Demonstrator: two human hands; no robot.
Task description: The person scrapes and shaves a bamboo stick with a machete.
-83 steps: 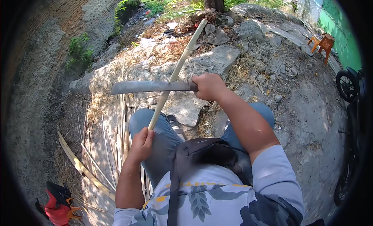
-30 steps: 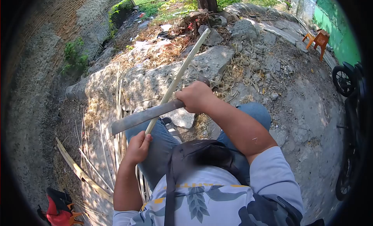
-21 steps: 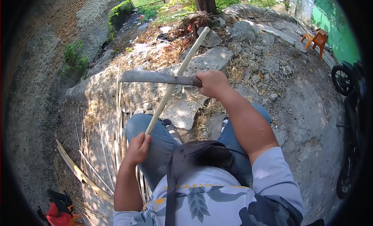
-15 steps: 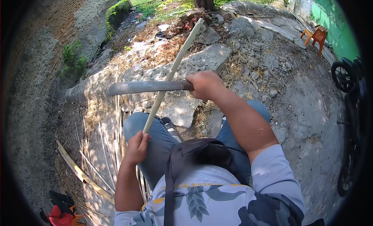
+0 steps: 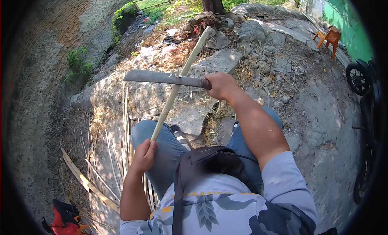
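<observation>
My right hand [image 5: 221,86] is closed round the handle of a machete [image 5: 151,76], whose long grey blade points left. The blade lies across a pale bamboo strip [image 5: 166,110], touching it above the middle, with a small curl of shaving at the contact. Low on the strip, my left hand [image 5: 144,155] grips its near end beside my left knee. From there the strip slants up and away to the right, its far end in the air above the broken concrete. The machete's handle is mostly hidden by my fingers.
Several thin strips [image 5: 115,162] and a wider split piece [image 5: 87,182] lie on the ground at left. A concrete slab [image 5: 218,61] and rubble are in front. A motorcycle [image 5: 365,125] and an orange chair [image 5: 333,39] stand at right. A red and black bag [image 5: 62,219] sits lower left.
The machete has slid farther up the strip, away from me and a little to the right. A small curl now shows at the blade. My left hand keeps its grip.
</observation>
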